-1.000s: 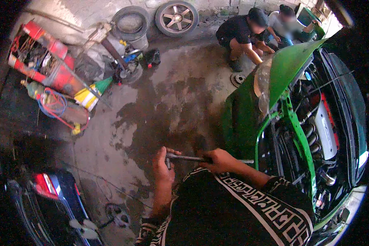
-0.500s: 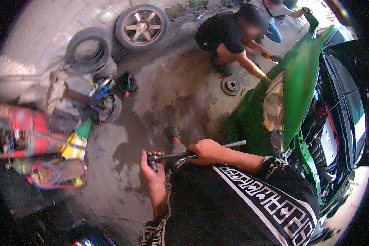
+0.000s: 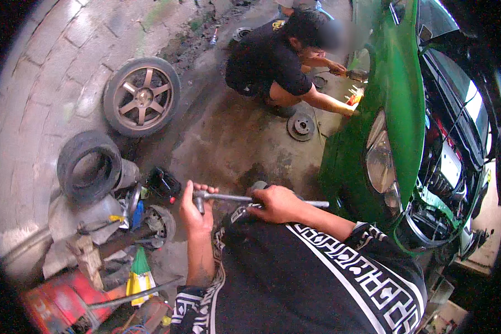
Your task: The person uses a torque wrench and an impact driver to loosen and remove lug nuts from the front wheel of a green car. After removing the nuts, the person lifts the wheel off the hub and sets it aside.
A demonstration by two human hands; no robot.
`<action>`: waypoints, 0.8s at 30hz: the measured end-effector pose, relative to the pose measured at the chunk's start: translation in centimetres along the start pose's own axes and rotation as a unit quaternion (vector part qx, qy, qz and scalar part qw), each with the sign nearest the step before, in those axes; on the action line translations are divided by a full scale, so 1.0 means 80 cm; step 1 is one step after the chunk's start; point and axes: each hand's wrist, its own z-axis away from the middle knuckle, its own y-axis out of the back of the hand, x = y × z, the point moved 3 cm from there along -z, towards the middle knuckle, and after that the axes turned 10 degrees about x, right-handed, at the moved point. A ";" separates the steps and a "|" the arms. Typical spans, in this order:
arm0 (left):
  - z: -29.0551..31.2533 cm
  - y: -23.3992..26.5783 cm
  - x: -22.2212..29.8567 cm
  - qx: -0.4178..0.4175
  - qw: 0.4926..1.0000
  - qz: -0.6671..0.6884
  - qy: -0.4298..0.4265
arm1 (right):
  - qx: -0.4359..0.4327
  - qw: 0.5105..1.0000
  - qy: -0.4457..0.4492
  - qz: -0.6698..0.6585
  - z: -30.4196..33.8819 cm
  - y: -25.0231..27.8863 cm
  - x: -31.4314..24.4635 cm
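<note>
A long steel socket wrench (image 3: 231, 197) lies nearly level in front of my chest, its socket end to the left. My right hand (image 3: 280, 205) is closed around the bar, whose plain end sticks out on the right. At the other end, my left hand (image 3: 197, 211) cradles the wrench head, with the thumb up and the fingers curled behind it. The short socket points down over the palm. Both hands are apart from the green car (image 3: 398, 111), which stands on the right with its engine bay exposed.
A co-worker (image 3: 273, 61) crouches by the car's front wheel area, near a brake disc (image 3: 301, 127). At left are a bronze-rimmed wheel (image 3: 143, 97), a bare tire (image 3: 89, 167), scattered tools and a red toolbox (image 3: 67, 306). Another person is partly hidden behind the co-worker.
My view has swung, so the wheel, tire and toolbox sit lower in the picture. Both hands keep the socket wrench in much the same pose, slightly higher in view.
</note>
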 end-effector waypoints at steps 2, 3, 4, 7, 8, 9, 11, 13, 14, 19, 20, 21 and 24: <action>-0.036 -0.041 0.005 -0.028 0.999 -0.005 0.016 | 0.028 0.999 -0.039 -0.026 -0.030 0.018 0.016; -0.053 -0.064 0.001 -0.047 0.999 0.006 0.027 | 0.037 0.997 -0.062 -0.028 -0.042 0.032 0.028; -0.069 -0.084 0.000 -0.057 0.998 -0.020 0.034 | 0.055 0.994 -0.089 -0.012 -0.055 0.042 0.035; -0.117 -0.137 0.002 -0.134 0.987 -0.038 0.077 | 0.097 0.984 -0.151 -0.015 -0.080 0.065 0.049; -0.132 -0.150 0.002 -0.150 0.983 -0.065 0.088 | 0.094 0.979 -0.183 -0.009 -0.087 0.068 0.054; -0.148 -0.165 0.001 -0.155 0.977 -0.090 0.112 | 0.108 0.974 -0.198 -0.012 -0.096 0.070 0.054; -0.179 -0.195 0.000 -0.195 0.961 -0.114 0.158 | 0.134 0.960 -0.245 -0.031 -0.115 0.071 0.052; -0.215 -0.226 0.006 -0.211 0.945 -0.161 0.194 | 0.155 0.937 -0.309 -0.059 -0.141 0.068 0.047; -0.232 -0.241 0.012 -0.228 0.935 -0.180 0.204 | 0.170 0.922 -0.342 -0.064 -0.154 0.065 0.042; -0.302 -0.289 0.048 -0.308 0.879 -0.251 0.265 | 0.258 0.863 -0.418 -0.114 -0.217 0.051 -0.003; -0.314 -0.297 0.052 -0.335 0.862 -0.265 0.273 | 0.253 0.858 -0.433 -0.115 -0.230 0.047 -0.011; -0.327 -0.302 0.054 -0.350 0.846 -0.287 0.283 | 0.239 0.848 -0.461 -0.110 -0.242 0.044 -0.016; -0.347 -0.294 0.053 -0.291 0.828 -0.309 0.366 | 0.234 0.832 -0.492 -0.104 -0.258 0.037 -0.041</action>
